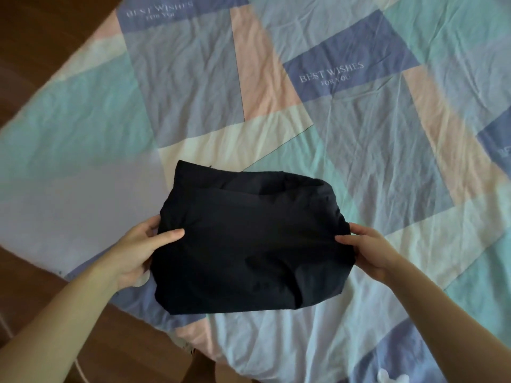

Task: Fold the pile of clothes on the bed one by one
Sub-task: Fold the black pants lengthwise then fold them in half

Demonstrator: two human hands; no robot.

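A dark folded garment (246, 244) sits near the middle of the picture, over the near part of the bed (359, 134). It looks almost black and is folded into a rough square shape with a few layers showing along its far edge. The person holds it with both hands, one at each side.

The left hand (143, 247) grips the left edge, with the thumb lying on top of the cloth and the fingers tucked under it. The right hand (367, 250) pinches the right edge, thumb on top and fingers underneath.

The bed is covered with a wrinkled sheet (193, 78) made of big patches of blue, pink, green and white. Some blue patches have the words "BEST WISHES FOR YOU" on them. A brown wooden floor (36, 37) shows at the far left and near left of the bed.
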